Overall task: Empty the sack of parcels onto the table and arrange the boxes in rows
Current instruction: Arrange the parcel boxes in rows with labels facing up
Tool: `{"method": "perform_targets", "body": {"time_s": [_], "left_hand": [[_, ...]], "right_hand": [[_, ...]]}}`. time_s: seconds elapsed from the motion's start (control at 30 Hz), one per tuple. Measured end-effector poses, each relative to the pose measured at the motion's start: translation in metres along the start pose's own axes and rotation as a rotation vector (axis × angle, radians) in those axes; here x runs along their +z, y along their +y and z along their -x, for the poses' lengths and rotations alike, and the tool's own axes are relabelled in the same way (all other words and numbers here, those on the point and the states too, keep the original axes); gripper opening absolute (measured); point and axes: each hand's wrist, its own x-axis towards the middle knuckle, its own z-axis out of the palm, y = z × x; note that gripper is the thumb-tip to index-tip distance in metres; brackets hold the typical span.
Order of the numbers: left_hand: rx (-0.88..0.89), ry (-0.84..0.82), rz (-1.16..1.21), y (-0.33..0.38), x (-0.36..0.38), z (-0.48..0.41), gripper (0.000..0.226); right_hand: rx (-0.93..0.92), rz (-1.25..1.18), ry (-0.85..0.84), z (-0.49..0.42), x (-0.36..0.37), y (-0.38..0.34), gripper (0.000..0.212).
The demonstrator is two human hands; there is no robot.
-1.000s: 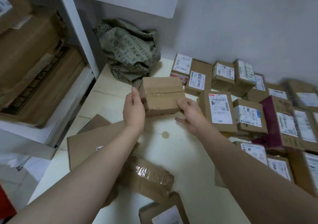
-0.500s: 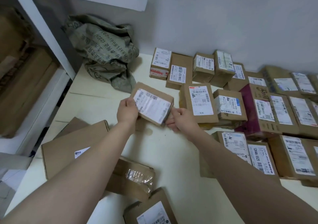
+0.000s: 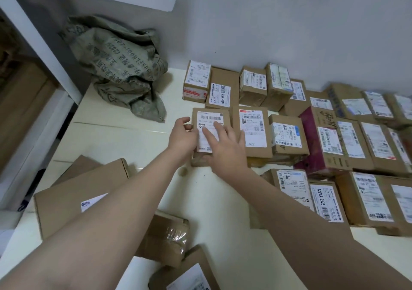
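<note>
Labelled box (image 3: 210,116) flat on the tabletop (image 3: 124,138), label up, at the left end of the middle row, just beside the next box (image 3: 253,129). Right hand (image 3: 225,151) spread flat on the label, fingers straight. Left hand (image 3: 184,137) against the box's left edge, fingers loosely bent, gripping nothing. Crumpled sack (image 3: 120,66) in the far left corner.
</note>
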Motion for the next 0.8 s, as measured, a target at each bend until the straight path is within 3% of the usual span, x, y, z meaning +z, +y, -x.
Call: {"method": "perform_targets", "body": {"time_s": [0.07, 0.13, 0.23, 0.4, 0.47, 0.6, 0.7, 0.8], "left_hand": [[0.061, 0.007, -0.139, -0.005, -0.012, 0.007, 0.046], [0.136, 0.050, -0.423, -0.011, -0.029, 0.012, 0.049], [0.096, 0.135, -0.847, -0.018, -0.052, 0.022, 0.055], [0.133, 0.046, -1.014, -0.029, -0.059, 0.051, 0.061], [0.185, -0.043, -1.064, -0.028, -0.060, 0.065, 0.062], [0.205, -0.302, -1.148, -0.019, -0.064, 0.103, 0.073], [0.159, -0.518, -1.325, -0.016, -0.068, 0.131, 0.095], [0.095, -0.624, -1.557, -0.026, -0.071, 0.158, 0.123]], "right_hand": [[0.020, 0.007, 0.015, 0.001, 0.002, 0.001, 0.078], [0.040, -0.031, 0.016, 0.006, -0.001, -0.003, 0.081], [0.064, -0.094, 0.134, 0.023, -0.004, -0.014, 0.075], [-0.011, -0.244, 0.286, 0.059, -0.007, -0.025, 0.054], [-0.028, -0.274, 0.201, 0.074, -0.005, -0.024, 0.054], [0.058, -0.279, -0.129, 0.103, 0.003, -0.018, 0.061], [0.057, -0.261, -0.269, 0.122, 0.005, -0.014, 0.061], [0.078, -0.375, -0.324, 0.148, 0.009, -0.019, 0.065]]}}
